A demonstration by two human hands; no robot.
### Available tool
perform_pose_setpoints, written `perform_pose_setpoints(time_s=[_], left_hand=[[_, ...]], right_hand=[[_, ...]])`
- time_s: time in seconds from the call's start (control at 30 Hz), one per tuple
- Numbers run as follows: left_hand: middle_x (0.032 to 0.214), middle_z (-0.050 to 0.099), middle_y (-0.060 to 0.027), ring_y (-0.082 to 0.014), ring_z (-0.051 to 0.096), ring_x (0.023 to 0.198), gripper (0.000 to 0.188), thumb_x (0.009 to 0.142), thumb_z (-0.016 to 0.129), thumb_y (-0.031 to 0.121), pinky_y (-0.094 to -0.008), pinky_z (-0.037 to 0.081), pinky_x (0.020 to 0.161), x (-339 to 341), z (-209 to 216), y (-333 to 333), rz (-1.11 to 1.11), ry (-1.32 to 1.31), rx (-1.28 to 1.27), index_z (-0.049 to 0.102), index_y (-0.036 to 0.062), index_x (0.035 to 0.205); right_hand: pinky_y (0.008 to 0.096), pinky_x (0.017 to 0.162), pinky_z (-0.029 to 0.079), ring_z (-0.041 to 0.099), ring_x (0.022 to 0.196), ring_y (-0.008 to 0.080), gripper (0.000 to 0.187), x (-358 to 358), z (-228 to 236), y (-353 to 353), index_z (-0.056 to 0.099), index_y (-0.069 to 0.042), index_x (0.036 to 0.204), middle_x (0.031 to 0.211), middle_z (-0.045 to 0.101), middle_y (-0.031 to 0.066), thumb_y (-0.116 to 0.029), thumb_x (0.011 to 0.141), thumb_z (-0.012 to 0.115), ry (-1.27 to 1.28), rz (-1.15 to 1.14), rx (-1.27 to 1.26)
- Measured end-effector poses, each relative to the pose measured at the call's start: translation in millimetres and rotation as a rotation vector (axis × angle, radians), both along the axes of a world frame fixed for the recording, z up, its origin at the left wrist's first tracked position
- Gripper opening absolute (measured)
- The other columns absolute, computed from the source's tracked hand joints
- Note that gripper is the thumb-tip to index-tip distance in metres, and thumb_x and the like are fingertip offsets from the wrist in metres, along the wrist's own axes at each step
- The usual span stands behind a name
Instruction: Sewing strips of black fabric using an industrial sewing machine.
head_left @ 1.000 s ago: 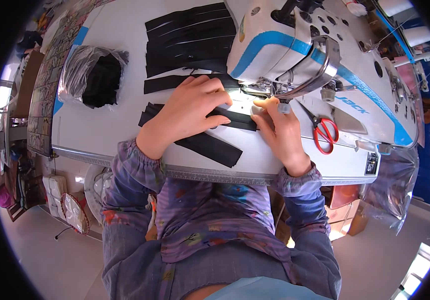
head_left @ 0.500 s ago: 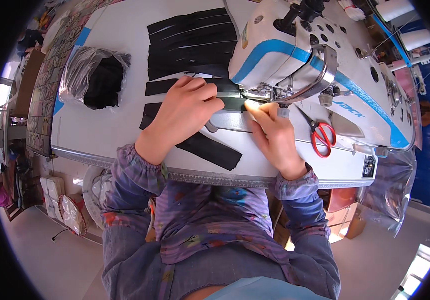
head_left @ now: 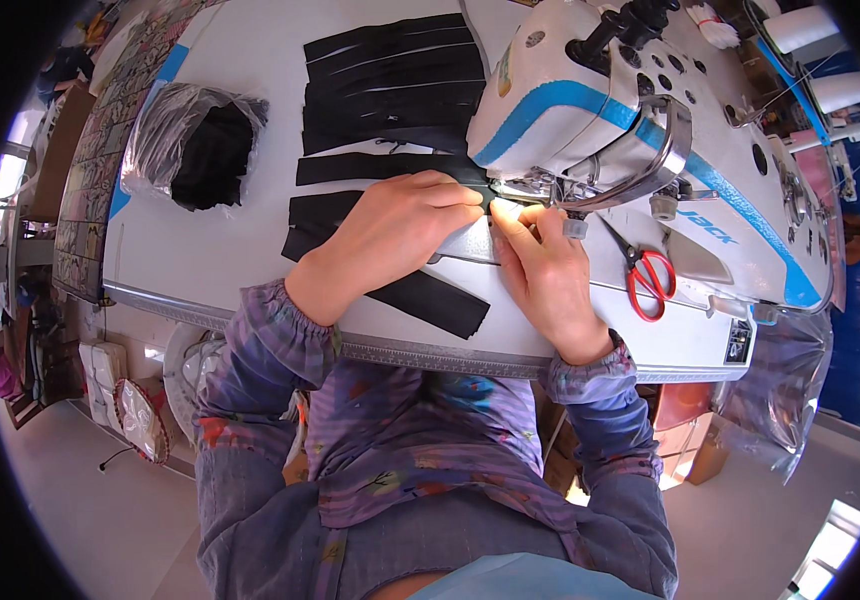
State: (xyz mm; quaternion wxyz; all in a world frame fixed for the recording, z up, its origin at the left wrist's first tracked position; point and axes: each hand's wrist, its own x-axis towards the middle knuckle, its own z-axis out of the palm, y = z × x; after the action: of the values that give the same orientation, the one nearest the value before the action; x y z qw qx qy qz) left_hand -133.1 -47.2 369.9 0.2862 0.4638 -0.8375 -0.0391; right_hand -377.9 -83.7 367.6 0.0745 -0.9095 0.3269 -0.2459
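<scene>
Both my hands are at the needle area of a white and blue sewing machine (head_left: 556, 125), fingertips close together. My left hand (head_left: 395, 232) is closed, its fingertips pressing dark fabric beside the presser foot. Thumb and forefinger of my right hand (head_left: 550, 275) pinch the fabric's near edge under the machine's light; most of that piece is hidden by my fingers. Left of my left hand, a black fabric strip (head_left: 322, 210) lies on the table, its other end covered by the hand. Another black strip (head_left: 435, 303) slants out from below my left wrist.
Several black strips (head_left: 390, 85) lie in rows beyond my left hand. Red-handled scissors (head_left: 652, 285) rest right of my right hand. A clear plastic bag of black pieces (head_left: 165, 150) stands at left. A ruler strip (head_left: 430, 360) runs along the table's front edge.
My left hand has slid right toward the needle, closing in on my right hand. The right hand stays nearly in place. The whole view has shifted slightly.
</scene>
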Motion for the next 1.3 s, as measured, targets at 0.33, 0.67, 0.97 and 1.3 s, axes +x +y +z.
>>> perform_pose_setpoints(time_s=[0.33, 0.67, 0.97, 1.3], left_hand=[[0.126, 0.079, -0.0053, -0.0271, 0.074, 0.116, 0.033, 0.088, 0.071, 0.0, -0.037, 0.063, 0.095, 0.7, -0.5, -1.5, -0.003, 0.038, 0.049, 0.079, 0.0096, 0.119], [0.121, 0.078, -0.0022, -0.024, 0.074, 0.114, 0.027, 0.09, 0.07, 0.005, -0.0352, 0.064, 0.086, -1.5, -1.5, -4.6, 0.031, 0.036, 0.019, 0.08, 0.0092, 0.115], [0.129, 0.079, -0.0047, -0.0278, 0.074, 0.119, 0.033, 0.09, 0.069, 0.0, -0.0388, 0.064, 0.094, -0.1, -2.8, -9.1, 0.051, 0.033, 0.065, 0.08, 0.0106, 0.12], [0.126, 0.079, -0.003, -0.0255, 0.074, 0.118, 0.029, 0.093, 0.068, 0.003, -0.037, 0.063, 0.092, -1.8, -2.6, -14.8, 0.104, 0.026, 0.059, 0.081, 0.0103, 0.117]], right_hand=[[0.0433, 0.071, 0.055, 0.068, 0.088, 0.0316, 0.043, -2.1, 4.0, 1.1, 0.074, -0.006, 0.137, 0.109, 0.064, 0.0114, -0.006, 0.094, 0.078, -0.018, 0.011, 0.042], [0.0438, 0.072, 0.054, 0.068, 0.087, 0.0325, 0.043, -2.7, 3.4, 0.5, 0.074, -0.007, 0.137, 0.109, 0.063, 0.0118, -0.006, 0.094, 0.077, -0.029, 0.021, 0.013], [0.0445, 0.073, 0.054, 0.068, 0.087, 0.0334, 0.042, -2.6, 2.8, 0.1, 0.074, -0.008, 0.137, 0.108, 0.063, 0.0121, -0.006, 0.094, 0.077, -0.037, 0.021, 0.012], [0.0448, 0.073, 0.054, 0.068, 0.086, 0.0335, 0.042, -3.1, 2.3, 0.0, 0.074, -0.009, 0.136, 0.109, 0.063, 0.0117, -0.007, 0.095, 0.077, -0.036, 0.022, 0.012]])
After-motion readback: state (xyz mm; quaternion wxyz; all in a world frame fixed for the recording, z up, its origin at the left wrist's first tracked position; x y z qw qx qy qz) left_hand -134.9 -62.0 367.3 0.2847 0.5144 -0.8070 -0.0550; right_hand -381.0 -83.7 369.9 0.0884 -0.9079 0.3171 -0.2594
